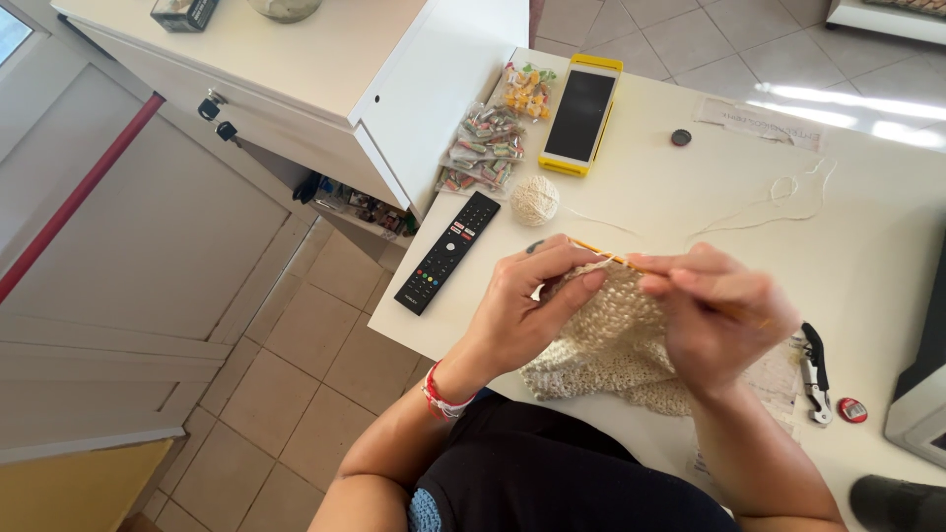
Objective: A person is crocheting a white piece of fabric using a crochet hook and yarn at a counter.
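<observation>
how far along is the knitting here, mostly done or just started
Done: a fair-sized cream knitted piece already hangs from the orange needle and spreads over the table edge. In hand: the left hand and right hand are both on the top row. Left: the yarn ball looks small but not used up, and its loose strand trails across the table; the final size cannot be told.

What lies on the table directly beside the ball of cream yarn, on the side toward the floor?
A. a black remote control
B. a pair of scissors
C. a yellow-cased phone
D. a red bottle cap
A: the black remote control lies next to the ball of cream yarn, near the table edge.
</observation>
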